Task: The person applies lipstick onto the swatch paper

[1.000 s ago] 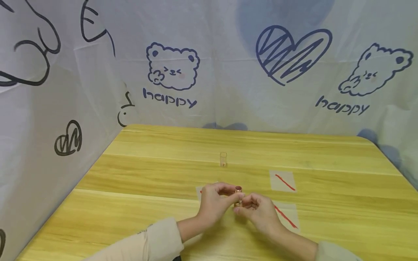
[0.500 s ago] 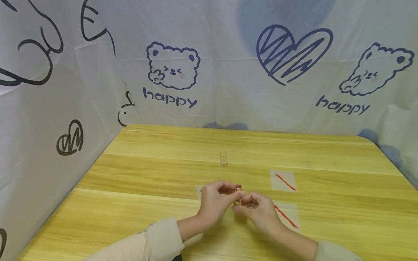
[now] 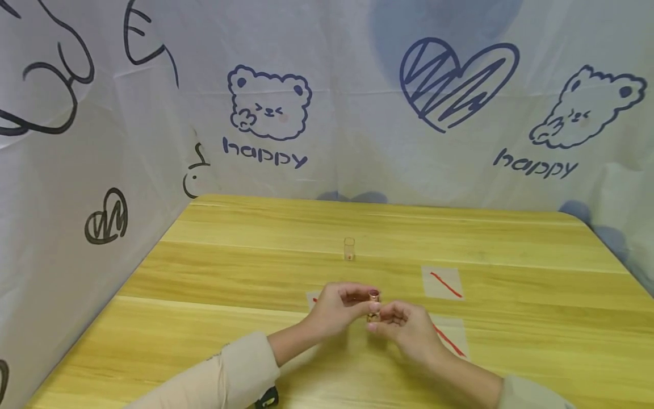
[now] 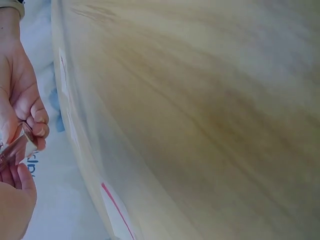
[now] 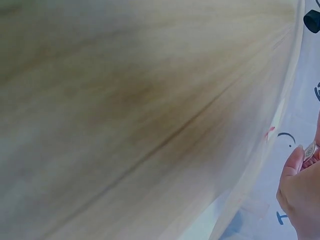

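A small rose-gold lipstick (image 3: 374,295) is held upright above the table between both hands, its dark red round top showing. My left hand (image 3: 332,309) pinches its upper part from the left, thumb across the front. Just below, my right hand (image 3: 411,332) pinches the base with thumb and fingertips, the other fingers curled. In the left wrist view the shiny tube (image 4: 21,145) sits between the two sets of fingers. The right wrist view catches only the lipstick's end (image 5: 310,152) at the right thumb. Beyond the hands, a clear cap (image 3: 349,249) stands on the table.
On the wood-grain table (image 3: 204,272) two pale squares with red lines, a far one (image 3: 441,283) and a near one (image 3: 452,338), lie at the right. Another pale square is mostly hidden behind the left hand. A printed white cloth (image 3: 352,142) hangs behind the table.
The left wrist and sleeve have shifted slightly left and up, baring more of a black item under the cuff. Both hands keep hold of the lipstick in nearly the same place.
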Available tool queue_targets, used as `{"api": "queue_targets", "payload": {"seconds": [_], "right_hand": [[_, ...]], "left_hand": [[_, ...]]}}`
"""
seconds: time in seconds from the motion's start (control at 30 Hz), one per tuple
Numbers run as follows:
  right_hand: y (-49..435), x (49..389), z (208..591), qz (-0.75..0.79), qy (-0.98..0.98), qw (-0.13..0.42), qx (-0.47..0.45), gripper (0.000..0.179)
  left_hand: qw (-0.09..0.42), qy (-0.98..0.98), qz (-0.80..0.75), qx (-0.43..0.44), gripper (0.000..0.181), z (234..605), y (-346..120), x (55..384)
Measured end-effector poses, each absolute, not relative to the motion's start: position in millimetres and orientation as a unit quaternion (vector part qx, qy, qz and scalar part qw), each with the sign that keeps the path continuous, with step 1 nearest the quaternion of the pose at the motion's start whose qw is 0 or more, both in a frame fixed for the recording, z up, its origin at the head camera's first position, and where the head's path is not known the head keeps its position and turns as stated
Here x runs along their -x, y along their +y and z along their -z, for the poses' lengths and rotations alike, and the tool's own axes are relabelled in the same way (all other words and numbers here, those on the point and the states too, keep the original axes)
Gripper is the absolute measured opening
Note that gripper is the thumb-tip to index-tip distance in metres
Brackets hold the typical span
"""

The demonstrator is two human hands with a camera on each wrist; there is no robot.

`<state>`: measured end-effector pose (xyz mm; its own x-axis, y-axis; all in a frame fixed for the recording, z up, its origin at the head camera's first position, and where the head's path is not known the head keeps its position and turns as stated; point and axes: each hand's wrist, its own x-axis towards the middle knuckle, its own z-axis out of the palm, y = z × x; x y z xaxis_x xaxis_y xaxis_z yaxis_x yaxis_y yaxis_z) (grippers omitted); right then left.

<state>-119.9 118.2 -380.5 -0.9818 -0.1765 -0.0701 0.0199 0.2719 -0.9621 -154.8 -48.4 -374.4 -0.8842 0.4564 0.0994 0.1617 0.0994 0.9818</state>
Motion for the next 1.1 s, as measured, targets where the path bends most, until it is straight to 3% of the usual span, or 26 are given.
{"api": "queue_targets", "payload": {"seconds": [0.63, 0.97, 1.1], "right_hand": [[115.1, 122.3, 380.4, 0.608, 0.79, 0.07, 0.028, 0.025], [122.4, 126.0, 377.9, 0.6, 0.793, 0.076, 0.066, 0.027], [123.2, 129.7, 373.5, 0.593, 0.802, 0.056, 0.052, 0.025]], "left_hand": [[0.02, 0.756, -0.636, -0.156, 0.023, 370.1, -38.5, 147.0], [0.016, 0.762, -0.618, -0.194, 0.029, 371.7, -41.9, 156.0], [-0.016, 0.759, -0.62, -0.2, 0.033, 370.2, -49.7, 168.9]]}}
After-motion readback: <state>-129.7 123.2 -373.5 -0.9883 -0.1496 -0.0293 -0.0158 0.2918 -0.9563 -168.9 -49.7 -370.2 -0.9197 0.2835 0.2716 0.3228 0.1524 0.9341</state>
